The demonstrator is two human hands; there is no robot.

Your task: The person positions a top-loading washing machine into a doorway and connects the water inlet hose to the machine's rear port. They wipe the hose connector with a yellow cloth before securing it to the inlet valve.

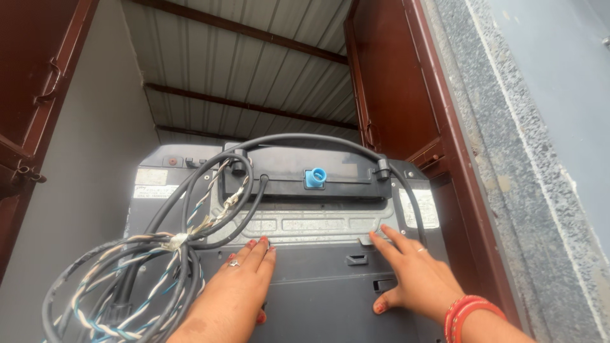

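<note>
A dark grey appliance back panel fills the lower middle of the head view. My left hand lies flat on it, fingers together, a ring on one finger. My right hand rests flat on the panel to the right, fingers spread, red bangles at the wrist. Neither hand holds anything. Just beyond my fingertips runs a lighter grey embossed plate. Above it sits a black top section with a blue inlet fitting. A black hose arches over the top.
A bundle of black cable and twisted blue-white wires hangs in loops at the lower left, tied with tape. Dark red metal doors stand open on both sides. A rough grey wall is at the right; corrugated metal sheeting is behind.
</note>
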